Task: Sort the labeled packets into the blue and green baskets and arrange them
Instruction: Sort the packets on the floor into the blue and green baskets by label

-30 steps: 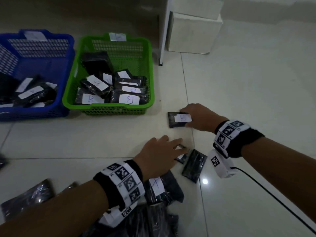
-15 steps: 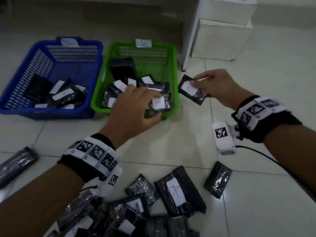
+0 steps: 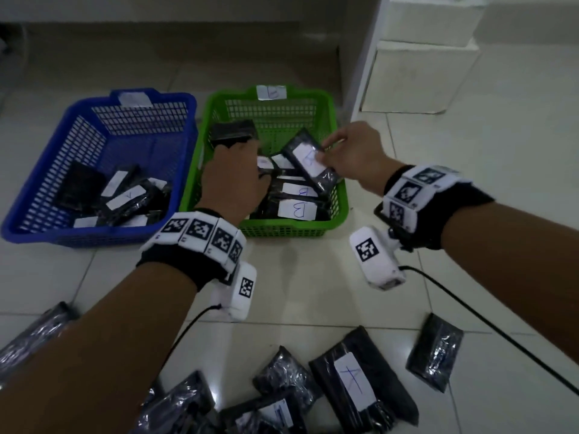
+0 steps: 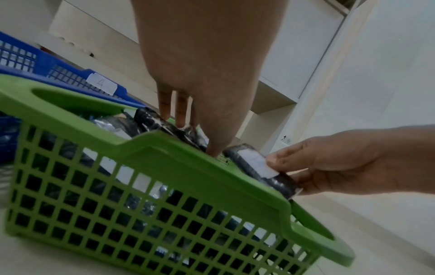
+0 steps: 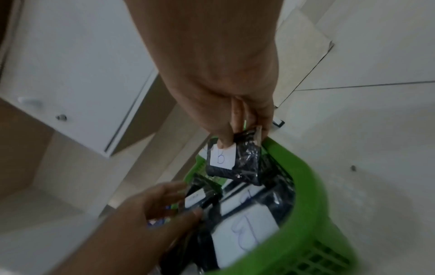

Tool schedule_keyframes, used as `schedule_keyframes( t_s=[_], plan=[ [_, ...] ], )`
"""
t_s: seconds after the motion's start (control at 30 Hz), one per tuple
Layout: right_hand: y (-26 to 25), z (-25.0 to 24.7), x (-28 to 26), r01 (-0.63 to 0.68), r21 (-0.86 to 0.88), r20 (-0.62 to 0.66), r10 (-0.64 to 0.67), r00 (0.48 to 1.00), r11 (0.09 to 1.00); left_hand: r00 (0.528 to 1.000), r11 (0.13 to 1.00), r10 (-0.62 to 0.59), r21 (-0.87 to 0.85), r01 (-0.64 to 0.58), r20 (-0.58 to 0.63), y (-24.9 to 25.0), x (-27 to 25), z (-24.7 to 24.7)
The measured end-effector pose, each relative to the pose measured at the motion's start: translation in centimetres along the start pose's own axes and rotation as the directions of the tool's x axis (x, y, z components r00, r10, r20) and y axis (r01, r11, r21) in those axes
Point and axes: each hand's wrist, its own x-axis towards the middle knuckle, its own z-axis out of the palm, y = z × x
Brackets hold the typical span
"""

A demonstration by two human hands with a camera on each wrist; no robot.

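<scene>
Both hands [image 3: 354,151] over green basket [image 3: 340,211]

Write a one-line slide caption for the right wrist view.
Right hand pinches a B-labelled black packet above the green basket while the left hand reaches among packets inside.

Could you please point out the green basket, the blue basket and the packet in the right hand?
green basket [image 3: 291,231], head view, near rim.
blue basket [image 3: 78,238], head view, near wall.
packet [image 3: 308,159], head view, white label; pinched by right hand [image 3: 354,151], head view, knuckles.
</scene>
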Motion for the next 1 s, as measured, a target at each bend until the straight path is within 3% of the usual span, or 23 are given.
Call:
schedule_keyframes(
  t_s=[0.07, 0.1, 0.17, 0.23, 0.33, 0.4, 0.5, 0.57, 0.63, 0.73, 0.83, 1.0],
  plan=[
    [-0.2, 0.2, -0.3, 0.072, -0.095, 0.046, -0.068, 0.997, 0.993, 1.0, 1.0, -0.01, -0.022, 0.01, -0.027, 0.2, -0.3, -0.3],
    [-0.4, -0.2, -0.4, 0.107, -0.118, 0.065, -0.099, 0.993, 0.987, 0.995, 1.0, 0.013, -0.022, -0.015, -0.099, 0.3, -0.6, -0.5],
    [-0.7, -1.4, -0.8, 0.159, -0.143, 0.097, -0.146, 0.984, 0.977, 0.964, 0.992, 0.123, 0.064, -0.11, -0.238, 1.1, -1.9, -0.9],
    [-0.6, -2.9, -2.2, 0.229, -0.184, 0.088, -0.216, 0.972, 0.956, 0.915, 0.951, 0.307, 0.121, -0.285, -0.261, 2.6, -4.3, -0.5],
    [0.7, -4.7, -5.2, 0.305, -0.236, 0.115, -0.285, 0.952, 0.923, 0.804, 0.805, 0.592, -0.014, -0.593, -0.055, 4.7, -8.4, 1.3],
    [2.2, -5.3, -7.6, 0.317, -0.292, 0.247, -0.249, 0.937, 0.903, 0.734, 0.756, 0.653, -0.117, -0.644, 0.186, 5.9, -11.6, 2.5],
    [5.1, -5.2, -11.4, 0.274, -0.393, 0.465, -0.067, 0.883, 0.878, 0.662, 0.805, 0.537, -0.085, -0.586, 0.522, 7.4, -16.1, 3.8],
    [7.2, -4.8, -14.1, 0.248, -0.465, 0.527, 0.041, 0.849, 0.85, 0.645, 0.845, 0.452, -0.063, -0.532, 0.616, 8.0, -18.3, 4.5],
    [8.8, -4.8, -16.4, 0.236, -0.485, 0.54, 0.076, 0.838, 0.842, 0.681, 0.884, 0.412, -0.084, -0.46, 0.605, 8.3, -19.7, 5.0],
    [10.3, -5.7, -18.4, 0.223, -0.542, 0.573, 0.162, 0.804, 0.811, 0.754, 0.944, 0.329, -0.226, -0.242, 0.569, 8.1, -20.7, 5.7],
    [11.6, -6.3, -19.7, 0.216, -0.646, 0.606, 0.321, 0.728, 0.732, 0.764, 0.954, 0.229, -0.297, -0.051, 0.603, 8.2, -21.6, 5.9],
    [12.5, -6.0, -21.0, 0.249, -0.664, 0.62, 0.333, 0.71, 0.705, 0.772, 0.933, 0.119, -0.337, 0.128, 0.624, 8.0, -22.2, 5.5]
  ],
)
